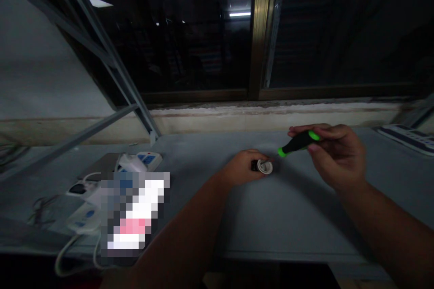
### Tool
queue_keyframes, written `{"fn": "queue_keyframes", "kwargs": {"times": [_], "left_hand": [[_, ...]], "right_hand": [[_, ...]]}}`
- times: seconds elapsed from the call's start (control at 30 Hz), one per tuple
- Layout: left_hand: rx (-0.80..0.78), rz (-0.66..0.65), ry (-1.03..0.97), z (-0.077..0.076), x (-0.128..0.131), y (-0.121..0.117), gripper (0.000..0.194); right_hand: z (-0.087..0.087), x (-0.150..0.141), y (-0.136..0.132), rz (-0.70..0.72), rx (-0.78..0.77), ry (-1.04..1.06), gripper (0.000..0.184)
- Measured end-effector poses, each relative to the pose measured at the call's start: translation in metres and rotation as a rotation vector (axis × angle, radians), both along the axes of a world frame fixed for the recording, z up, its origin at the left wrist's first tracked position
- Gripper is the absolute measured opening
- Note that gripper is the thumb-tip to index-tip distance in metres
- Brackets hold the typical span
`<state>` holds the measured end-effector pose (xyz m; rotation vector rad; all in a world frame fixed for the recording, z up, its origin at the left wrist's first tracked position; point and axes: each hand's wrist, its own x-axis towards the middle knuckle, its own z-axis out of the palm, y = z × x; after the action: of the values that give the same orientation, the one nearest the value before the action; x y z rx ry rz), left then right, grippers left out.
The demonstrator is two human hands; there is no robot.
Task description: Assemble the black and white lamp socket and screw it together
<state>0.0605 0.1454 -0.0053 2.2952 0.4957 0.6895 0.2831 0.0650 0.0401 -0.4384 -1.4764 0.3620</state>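
My left hand (pixel 244 166) rests on the grey table (pixel 291 216), its fingers closed around a small round white-and-dark part (pixel 264 166). My right hand (pixel 335 153) hovers just to the right, gripping a screwdriver with a black and green handle (pixel 298 143). The screwdriver slants down to the left, its tip close to the round part; whether the tip touches it is unclear in the dim light.
White power strips (pixel 144 159) and cables (pixel 76 244) lie at the left of the table beside a blurred-out patch. A slanted metal frame (pixel 111 61) rises at the left. A dark window (pixel 203 31) and ledge run behind. Printed sheets (pixel 408 135) sit at far right.
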Motion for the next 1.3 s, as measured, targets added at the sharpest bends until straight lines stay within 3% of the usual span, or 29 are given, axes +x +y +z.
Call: {"fn": "queue_keyframes", "kwargs": {"times": [0.2, 0.4, 0.63, 0.77, 0.87, 1.1, 1.3], "left_hand": [[-0.035, 0.01, -0.019, -0.003, 0.001, 0.001, 0.041], [-0.013, 0.02, 0.009, -0.004, 0.001, 0.002, 0.038], [0.001, 0.005, 0.003, -0.001, 0.002, 0.0, 0.039], [0.0, -0.004, 0.005, 0.0, 0.001, 0.0, 0.039], [0.016, 0.006, 0.021, 0.0, 0.001, 0.0, 0.037], [-0.003, 0.022, 0.013, 0.001, 0.002, -0.001, 0.039], [-0.011, 0.029, 0.005, -0.001, 0.002, 0.0, 0.036]], "right_hand": [[-0.001, -0.001, 0.007, -0.083, 0.084, 0.123, 0.045], [-0.003, -0.001, 0.0, 0.016, 0.026, 0.02, 0.029], [-0.001, -0.008, 0.001, -0.158, 0.144, 0.083, 0.038], [-0.006, -0.003, 0.002, -0.077, 0.154, 0.058, 0.024], [-0.008, -0.001, -0.001, 0.012, 0.113, 0.004, 0.031], [-0.002, -0.007, 0.0, -0.134, 0.181, 0.035, 0.045], [-0.006, -0.001, 0.003, 0.007, 0.109, -0.016, 0.032]]}}
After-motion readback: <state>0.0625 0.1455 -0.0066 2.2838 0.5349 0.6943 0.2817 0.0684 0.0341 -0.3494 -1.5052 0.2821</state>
